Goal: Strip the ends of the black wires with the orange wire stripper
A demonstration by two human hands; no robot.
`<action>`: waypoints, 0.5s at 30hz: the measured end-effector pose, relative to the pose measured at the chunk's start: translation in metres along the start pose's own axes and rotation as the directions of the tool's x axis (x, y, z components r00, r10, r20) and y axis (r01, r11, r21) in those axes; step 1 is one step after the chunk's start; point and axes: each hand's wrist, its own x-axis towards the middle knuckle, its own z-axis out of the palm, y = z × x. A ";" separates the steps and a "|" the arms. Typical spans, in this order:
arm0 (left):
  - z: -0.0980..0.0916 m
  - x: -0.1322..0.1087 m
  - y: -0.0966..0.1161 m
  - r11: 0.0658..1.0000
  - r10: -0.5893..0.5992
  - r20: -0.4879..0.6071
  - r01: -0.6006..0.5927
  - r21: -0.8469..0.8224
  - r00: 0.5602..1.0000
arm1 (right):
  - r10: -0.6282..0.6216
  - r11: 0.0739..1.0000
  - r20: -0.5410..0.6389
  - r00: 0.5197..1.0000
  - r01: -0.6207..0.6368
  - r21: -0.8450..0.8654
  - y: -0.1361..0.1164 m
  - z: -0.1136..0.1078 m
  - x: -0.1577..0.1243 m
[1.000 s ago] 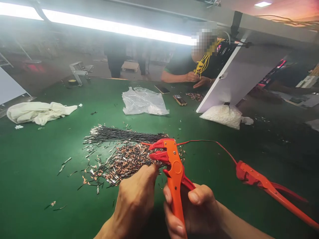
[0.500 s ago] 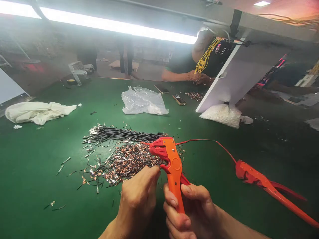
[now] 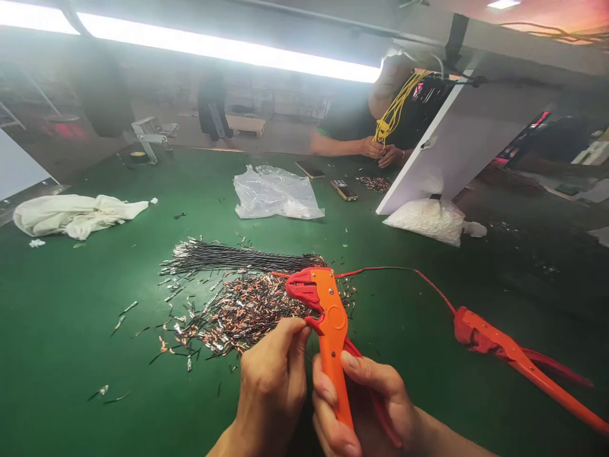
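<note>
Mostly plastic and metal showed: an orange stripper [image 3: 330, 330] with a red, beak-shaped head, a flat bundle of thin black wires [image 3: 238, 257], and a bristly heap of short offcuts [image 3: 242, 311] with coppery ends. A red wire [image 3: 394, 271] curved behind the head toward a long-handled red tool [image 3: 514, 358] lying to the right. All sat on a smooth green worktop [image 3: 71, 330] under a strip light [image 3: 214, 49], with a crumpled clear bag [image 3: 276, 193] and a white cloth [image 3: 71, 214] farther off. The right hand [image 3: 366, 406] had its fingers wrapped tight round the stripper's handles, holding it upright above the worktop. The left hand [image 3: 273, 387] had its fingers pinched together just beside the head; what they gripped was too thin to tell.
</note>
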 end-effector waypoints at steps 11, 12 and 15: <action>0.007 0.004 0.005 0.990 -0.142 0.015 0.143 -0.009 0.990 | -0.006 0.997 -0.033 0.999 0.009 0.080 0.004 -0.004 0.005; 0.007 0.004 0.005 0.990 -0.138 0.024 0.138 0.008 0.990 | -0.013 0.997 -0.038 0.999 0.016 0.077 0.004 -0.005 0.004; 0.006 0.002 0.003 0.991 -0.126 0.050 0.123 0.058 0.991 | 0.000 0.998 -0.089 0.996 0.005 0.058 0.004 -0.006 0.003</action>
